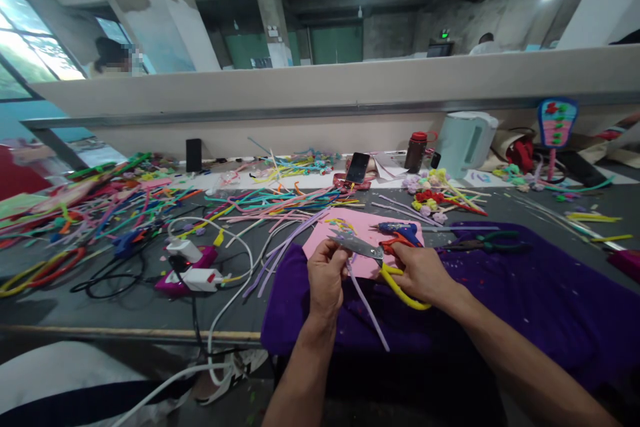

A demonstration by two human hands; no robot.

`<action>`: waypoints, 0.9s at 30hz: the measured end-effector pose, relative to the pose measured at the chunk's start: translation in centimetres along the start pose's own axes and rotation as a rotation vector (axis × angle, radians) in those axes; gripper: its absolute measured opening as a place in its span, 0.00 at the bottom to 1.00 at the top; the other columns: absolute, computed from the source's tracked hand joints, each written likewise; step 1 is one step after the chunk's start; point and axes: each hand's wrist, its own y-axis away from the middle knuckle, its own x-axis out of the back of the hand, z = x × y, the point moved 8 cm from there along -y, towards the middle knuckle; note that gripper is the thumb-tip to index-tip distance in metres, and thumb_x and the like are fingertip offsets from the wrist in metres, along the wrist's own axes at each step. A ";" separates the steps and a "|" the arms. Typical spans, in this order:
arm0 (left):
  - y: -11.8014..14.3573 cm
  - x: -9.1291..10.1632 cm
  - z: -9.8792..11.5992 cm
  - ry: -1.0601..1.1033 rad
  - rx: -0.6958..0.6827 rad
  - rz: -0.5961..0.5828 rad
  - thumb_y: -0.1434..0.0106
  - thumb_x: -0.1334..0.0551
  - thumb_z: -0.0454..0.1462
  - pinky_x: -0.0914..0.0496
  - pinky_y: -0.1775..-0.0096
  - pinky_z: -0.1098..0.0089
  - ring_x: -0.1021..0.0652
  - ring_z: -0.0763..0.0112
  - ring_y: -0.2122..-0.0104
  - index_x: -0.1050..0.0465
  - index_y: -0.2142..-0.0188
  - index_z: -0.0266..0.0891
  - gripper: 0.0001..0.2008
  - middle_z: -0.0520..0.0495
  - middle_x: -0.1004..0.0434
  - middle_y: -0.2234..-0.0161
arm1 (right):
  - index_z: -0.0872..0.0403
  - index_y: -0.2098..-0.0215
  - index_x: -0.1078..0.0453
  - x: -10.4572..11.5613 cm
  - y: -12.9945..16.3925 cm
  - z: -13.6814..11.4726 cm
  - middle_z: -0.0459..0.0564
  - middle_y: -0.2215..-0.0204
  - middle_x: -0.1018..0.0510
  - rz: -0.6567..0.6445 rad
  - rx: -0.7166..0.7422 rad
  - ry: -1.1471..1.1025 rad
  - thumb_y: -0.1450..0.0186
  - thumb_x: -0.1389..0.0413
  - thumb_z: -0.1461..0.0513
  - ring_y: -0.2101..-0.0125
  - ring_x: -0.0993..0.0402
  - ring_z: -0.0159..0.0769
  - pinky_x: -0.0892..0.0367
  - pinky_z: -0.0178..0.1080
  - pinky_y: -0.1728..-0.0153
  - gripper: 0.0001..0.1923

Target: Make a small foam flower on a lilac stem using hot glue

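Observation:
My right hand [423, 271] is closed on the handles of a pair of scissors [367, 249] with yellow and orange grips. The blades point left, toward the fingers of my left hand [326, 273]. Pinched in those fingers is a lilac pipe cleaner [369, 312], whose long end slants down over the purple cloth [287, 307]. Beneath both hands lies a pink sheet [320, 235] with small coloured snippets on it. A blue glue gun [403, 232] rests on this sheet just beyond the scissors. Whether the blades touch the pipe cleaner I cannot tell.
Green-handled pliers [493, 242] lie to the right on the cloth. Power strips [193, 279] with cables sit at left. Heaps of pipe cleaners [150, 207] spread behind. A phone [358, 168], a brown bottle [416, 152] and a kettle [463, 143] stand along the back.

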 end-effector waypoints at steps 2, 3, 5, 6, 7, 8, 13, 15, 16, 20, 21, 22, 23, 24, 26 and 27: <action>0.0 0.0 0.0 -0.003 0.001 0.000 0.53 0.39 0.34 0.48 0.86 0.81 0.41 0.86 0.88 0.33 0.75 0.35 0.05 0.57 0.34 0.82 | 0.54 0.71 0.36 0.0 0.0 0.0 0.48 0.78 0.26 0.001 0.001 -0.004 0.43 0.51 0.46 0.79 0.33 0.33 0.48 0.33 0.78 0.20; 0.0 0.1 -0.1 -0.005 0.003 0.002 0.53 0.39 0.34 0.48 0.86 0.81 0.41 0.86 0.88 0.33 0.74 0.35 0.05 0.57 0.34 0.82 | 0.54 0.71 0.36 0.0 0.0 0.0 0.48 0.79 0.26 0.001 0.001 -0.005 0.43 0.51 0.46 0.79 0.33 0.33 0.48 0.33 0.78 0.20; -0.1 0.1 -0.1 -0.004 0.006 0.008 0.53 0.38 0.34 0.49 0.86 0.81 0.41 0.86 0.88 0.33 0.74 0.35 0.06 0.57 0.34 0.82 | 0.54 0.71 0.36 0.0 0.0 0.0 0.48 0.79 0.26 -0.002 -0.003 -0.005 0.43 0.51 0.46 0.80 0.33 0.33 0.48 0.33 0.78 0.20; -0.1 0.1 -0.1 -0.002 0.006 0.010 0.53 0.38 0.34 0.49 0.86 0.81 0.41 0.86 0.88 0.33 0.74 0.35 0.06 0.57 0.35 0.82 | 0.54 0.71 0.35 0.0 0.0 0.1 0.48 0.79 0.26 -0.004 -0.007 -0.006 0.43 0.51 0.46 0.80 0.33 0.33 0.48 0.33 0.78 0.20; -0.1 0.1 -0.1 0.000 0.006 0.010 0.53 0.38 0.34 0.49 0.86 0.81 0.41 0.86 0.88 0.33 0.74 0.35 0.06 0.57 0.35 0.82 | 0.54 0.70 0.35 -0.1 0.0 0.1 0.48 0.79 0.26 -0.005 -0.010 -0.007 0.43 0.51 0.46 0.79 0.33 0.33 0.48 0.33 0.78 0.20; -0.1 0.1 -0.1 0.002 0.005 0.009 0.53 0.38 0.34 0.49 0.86 0.81 0.41 0.86 0.88 0.33 0.74 0.35 0.05 0.57 0.35 0.82 | 0.54 0.70 0.35 -0.1 0.0 0.1 0.48 0.79 0.26 -0.008 -0.012 -0.010 0.43 0.51 0.46 0.79 0.33 0.33 0.48 0.33 0.78 0.20; -0.1 0.0 -0.1 0.024 0.000 0.001 0.53 0.38 0.34 0.49 0.85 0.81 0.42 0.86 0.87 0.32 0.74 0.35 0.06 0.57 0.34 0.82 | 0.54 0.69 0.35 0.3 0.1 -0.2 0.47 0.78 0.27 -0.014 -0.021 -0.042 0.44 0.50 0.47 0.79 0.33 0.33 0.48 0.33 0.78 0.19; -0.1 0.0 -0.2 0.057 0.003 -0.007 0.53 0.37 0.35 0.50 0.85 0.81 0.43 0.86 0.87 0.33 0.74 0.35 0.07 0.58 0.36 0.82 | 0.54 0.68 0.35 0.5 0.1 -0.4 0.48 0.75 0.26 -0.010 -0.008 -0.064 0.44 0.49 0.47 0.77 0.32 0.33 0.46 0.33 0.77 0.19; -0.1 -0.1 -0.2 0.073 0.008 -0.010 0.53 0.37 0.36 0.51 0.86 0.81 0.44 0.86 0.88 0.33 0.74 0.35 0.07 0.58 0.36 0.83 | 0.55 0.67 0.34 0.7 0.1 -0.6 0.49 0.73 0.26 -0.007 0.003 -0.077 0.44 0.49 0.48 0.76 0.32 0.33 0.46 0.33 0.76 0.19; -0.2 -0.1 -0.5 0.078 0.021 -0.009 0.54 0.36 0.36 0.52 0.86 0.80 0.45 0.86 0.88 0.34 0.75 0.36 0.08 0.59 0.38 0.84 | 0.55 0.64 0.34 0.8 -0.1 -0.7 0.50 0.71 0.26 0.005 0.019 -0.087 0.45 0.48 0.49 0.76 0.32 0.33 0.46 0.33 0.75 0.20; -0.2 -0.1 -0.4 0.063 0.017 -0.008 0.54 0.36 0.35 0.51 0.86 0.80 0.44 0.86 0.88 0.34 0.75 0.36 0.08 0.59 0.37 0.84 | 0.56 0.64 0.34 0.8 -0.1 -0.5 0.50 0.72 0.26 0.007 0.011 -0.075 0.45 0.49 0.49 0.76 0.32 0.33 0.46 0.33 0.76 0.20; -0.2 -0.1 -0.4 0.045 0.011 -0.008 0.53 0.37 0.35 0.50 0.86 0.80 0.44 0.86 0.88 0.33 0.75 0.36 0.07 0.58 0.37 0.83 | 0.56 0.65 0.34 0.7 -0.1 -0.4 0.50 0.73 0.26 0.007 0.001 -0.060 0.45 0.49 0.48 0.76 0.32 0.33 0.47 0.33 0.76 0.20; -0.1 -0.1 -0.3 0.028 0.004 -0.008 0.53 0.37 0.35 0.50 0.85 0.80 0.43 0.86 0.87 0.33 0.74 0.35 0.07 0.58 0.36 0.83 | 0.56 0.66 0.34 0.6 -0.2 -0.2 0.49 0.74 0.26 0.006 -0.009 -0.045 0.45 0.49 0.48 0.77 0.33 0.33 0.47 0.33 0.77 0.19; -0.1 0.0 -0.3 0.013 -0.004 -0.007 0.53 0.37 0.35 0.49 0.85 0.81 0.42 0.85 0.87 0.32 0.74 0.35 0.07 0.58 0.36 0.83 | 0.56 0.67 0.34 0.5 -0.2 -0.1 0.49 0.74 0.26 0.005 -0.014 -0.034 0.44 0.49 0.48 0.77 0.33 0.33 0.48 0.33 0.77 0.19; -0.1 0.0 -0.2 0.000 -0.010 -0.005 0.53 0.37 0.34 0.48 0.85 0.81 0.42 0.85 0.87 0.31 0.73 0.36 0.06 0.57 0.35 0.82 | 0.56 0.68 0.34 0.4 -0.2 0.0 0.49 0.75 0.26 0.007 -0.014 -0.023 0.44 0.49 0.48 0.77 0.33 0.33 0.48 0.34 0.77 0.19; 0.0 0.0 -0.2 -0.001 -0.011 -0.004 0.53 0.37 0.34 0.48 0.85 0.81 0.42 0.85 0.87 0.31 0.73 0.36 0.06 0.57 0.35 0.82 | 0.55 0.68 0.34 0.3 -0.1 0.0 0.48 0.75 0.26 0.006 -0.009 -0.022 0.44 0.49 0.48 0.78 0.33 0.33 0.48 0.33 0.77 0.19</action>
